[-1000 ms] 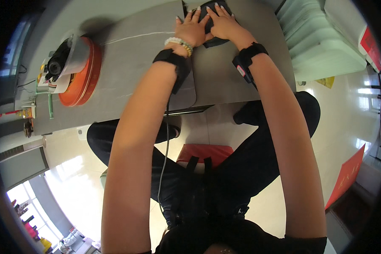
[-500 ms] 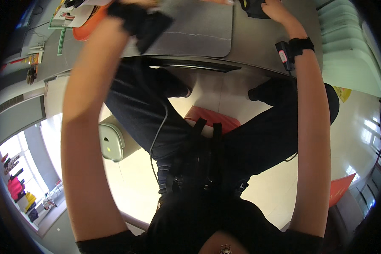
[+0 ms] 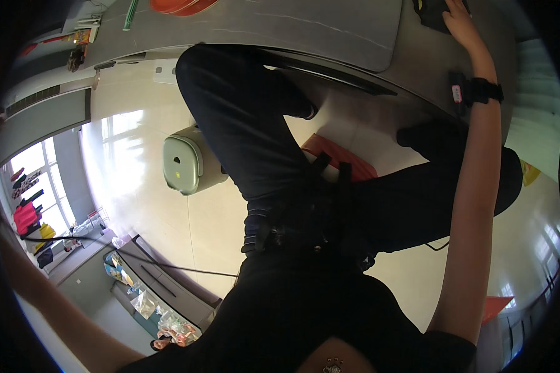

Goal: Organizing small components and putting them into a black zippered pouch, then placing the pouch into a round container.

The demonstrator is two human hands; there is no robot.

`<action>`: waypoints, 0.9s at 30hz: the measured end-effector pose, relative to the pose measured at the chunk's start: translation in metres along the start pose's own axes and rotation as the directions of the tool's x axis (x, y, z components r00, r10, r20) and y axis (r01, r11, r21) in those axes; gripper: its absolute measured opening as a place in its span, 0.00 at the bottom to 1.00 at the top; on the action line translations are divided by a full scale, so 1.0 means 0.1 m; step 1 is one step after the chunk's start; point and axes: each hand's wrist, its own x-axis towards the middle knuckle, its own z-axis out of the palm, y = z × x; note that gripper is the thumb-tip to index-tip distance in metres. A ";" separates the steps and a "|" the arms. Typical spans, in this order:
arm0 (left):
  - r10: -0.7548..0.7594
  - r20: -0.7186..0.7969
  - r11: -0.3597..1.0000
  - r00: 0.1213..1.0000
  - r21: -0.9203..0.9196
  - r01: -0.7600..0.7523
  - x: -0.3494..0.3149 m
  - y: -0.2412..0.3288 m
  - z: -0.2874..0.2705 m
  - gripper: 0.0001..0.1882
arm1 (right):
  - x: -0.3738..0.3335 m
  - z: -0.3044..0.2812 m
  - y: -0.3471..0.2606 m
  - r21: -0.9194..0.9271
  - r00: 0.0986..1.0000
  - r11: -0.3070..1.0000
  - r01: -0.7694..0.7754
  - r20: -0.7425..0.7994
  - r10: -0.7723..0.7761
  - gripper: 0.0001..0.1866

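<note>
At the upper right, my right hand (image 3: 462,25) is on a black, soft-looking thing (image 3: 430,15) with a bit of yellow, lying on the dark table (image 3: 438,59). Its fingers press on the near side of this black thing; the top edge cuts off part of both. A black strap with a small box (image 3: 473,91) circles the right wrist. My left forearm (image 3: 62,304) reaches out to the far left, away from the table, and the hand is lost in the dark rim.
A grey mat (image 3: 330,31) covers part of the table, with a red-orange bowl (image 3: 182,6) at its far left. A green lidded bin (image 3: 183,161) and a red box (image 3: 342,155) stand on the floor. Pale green chairs (image 3: 538,93) are at the right. A cable (image 3: 162,264) runs to the left.
My left arm has swung from above the table out to the far left. The view has turned, so the table appears farther right and higher. My right hand stays at the black thing.
</note>
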 end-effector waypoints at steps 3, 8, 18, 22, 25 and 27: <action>0.121 -0.033 0.993 0.992 -0.004 -0.122 0.22 0.62 0.33 0.24 | -0.05 0.00 0.19 0.016 1.000 0.999 -0.030 0.008 0.029 0.30; 0.326 -0.158 0.944 0.932 0.005 -0.330 0.30 -0.08 0.43 0.26 | -0.11 -0.01 -0.02 0.088 0.998 0.996 -0.012 0.066 0.006 0.28; 0.644 -0.314 0.764 0.698 0.218 -0.607 1.46 1.43 0.58 0.35 | -0.65 -0.06 0.21 0.025 0.970 0.997 0.076 0.231 -0.080 0.32; 0.654 -0.395 0.752 0.646 0.244 -0.613 1.52 1.49 0.86 0.34 | -0.77 -0.08 0.25 0.143 0.974 0.986 0.092 0.194 -0.119 0.32; 0.645 -0.433 0.760 0.629 0.278 -0.588 1.62 1.45 0.81 0.31 | -0.73 -0.14 0.22 0.095 0.966 0.991 0.097 0.231 -0.116 0.32; 0.683 -0.466 0.718 0.563 0.283 -0.636 1.72 1.50 0.70 0.27 | -0.71 -0.19 0.29 0.087 0.960 0.991 0.100 0.253 -0.119 0.33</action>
